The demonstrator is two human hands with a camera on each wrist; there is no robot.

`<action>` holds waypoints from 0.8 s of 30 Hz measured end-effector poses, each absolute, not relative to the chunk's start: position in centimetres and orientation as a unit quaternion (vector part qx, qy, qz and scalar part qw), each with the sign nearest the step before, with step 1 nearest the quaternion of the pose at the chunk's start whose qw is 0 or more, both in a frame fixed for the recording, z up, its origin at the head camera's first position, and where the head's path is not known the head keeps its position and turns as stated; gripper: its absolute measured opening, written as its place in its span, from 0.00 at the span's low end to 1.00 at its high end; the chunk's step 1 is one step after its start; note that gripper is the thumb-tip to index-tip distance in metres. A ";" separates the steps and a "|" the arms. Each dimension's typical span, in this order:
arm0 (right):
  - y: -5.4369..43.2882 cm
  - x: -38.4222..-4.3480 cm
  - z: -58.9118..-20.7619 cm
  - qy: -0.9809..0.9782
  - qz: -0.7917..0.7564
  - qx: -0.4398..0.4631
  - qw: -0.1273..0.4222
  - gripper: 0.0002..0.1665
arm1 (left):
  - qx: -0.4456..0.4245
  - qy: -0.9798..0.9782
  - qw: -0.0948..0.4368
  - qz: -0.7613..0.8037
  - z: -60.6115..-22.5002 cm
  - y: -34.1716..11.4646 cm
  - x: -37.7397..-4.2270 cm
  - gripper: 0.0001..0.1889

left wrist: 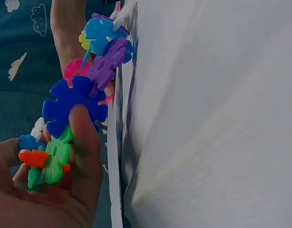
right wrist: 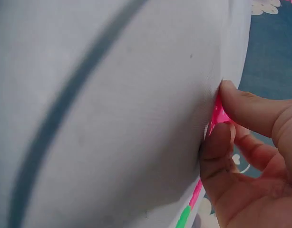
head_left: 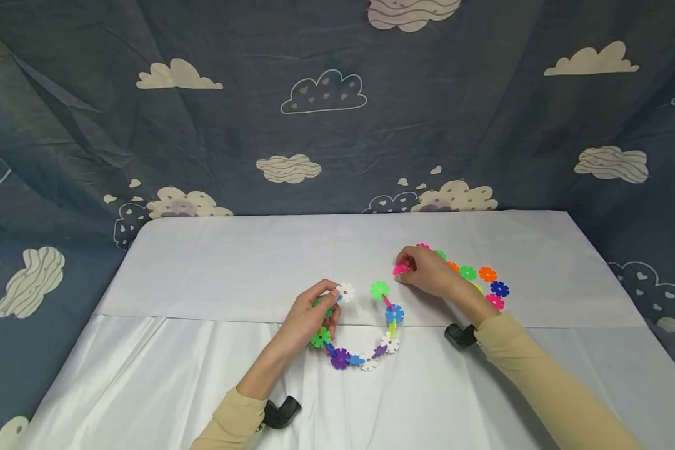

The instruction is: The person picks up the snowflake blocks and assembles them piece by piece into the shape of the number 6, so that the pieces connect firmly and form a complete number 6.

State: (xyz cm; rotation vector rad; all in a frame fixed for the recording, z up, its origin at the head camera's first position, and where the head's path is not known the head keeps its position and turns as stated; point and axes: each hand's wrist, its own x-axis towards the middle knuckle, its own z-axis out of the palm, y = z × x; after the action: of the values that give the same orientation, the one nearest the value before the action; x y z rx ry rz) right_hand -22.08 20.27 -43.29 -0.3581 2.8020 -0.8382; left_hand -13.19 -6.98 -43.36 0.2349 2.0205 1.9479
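Observation:
A curved chain of interlocked flower-shaped plastic discs (head_left: pixel 340 358) in green, blue, purple, white and other colours lies over the white cloth. My left hand (head_left: pixel 309 315) grips its left part, and in the left wrist view the thumb presses on a dark blue disc (left wrist: pixel 72 107) beside green and orange ones. A white disc (head_left: pixel 345 292) forms the chain's end by the left fingertips; a green disc (head_left: pixel 379 289) ends the other side. My right hand (head_left: pixel 427 270) pinches a pink disc (right wrist: pixel 220 114) between thumb and fingers, close to the cloth, right of the green end.
Several loose discs, among them an orange one (head_left: pixel 487 274), a dark blue one (head_left: pixel 500 289) and a green one (head_left: pixel 468 273), lie flat beyond the right hand and wrist. The white-covered table (head_left: pixel 230 262) meets a dark cloud-patterned curtain (head_left: pixel 326 144) at its far edge.

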 end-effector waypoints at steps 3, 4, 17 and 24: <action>20.7 -21.8 -43.3 0.944 -0.296 -0.120 0.082 0.13 | 0.082 0.710 0.162 0.681 -43.4 -6.9 -13.2 0.12; 20.8 -21.6 -43.3 0.944 -0.298 -0.120 0.074 0.12 | 0.082 0.710 0.162 0.680 -43.4 -6.9 -13.2 0.12; 18.8 -16.6 -39.8 0.878 -0.460 -0.130 0.012 0.09 | 0.060 0.692 0.169 0.699 -43.3 -6.8 -13.0 0.11; 15.7 -14.8 -40.0 0.858 -0.486 -0.165 0.031 0.08 | 0.030 0.683 0.170 0.710 -43.3 -6.7 -13.0 0.15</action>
State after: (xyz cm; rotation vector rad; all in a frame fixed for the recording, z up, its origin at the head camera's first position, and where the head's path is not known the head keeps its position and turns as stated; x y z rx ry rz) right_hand -14.82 15.72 -39.99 -0.5092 2.6428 -1.4963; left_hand -13.02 -6.66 -43.32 0.0858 1.9412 2.0168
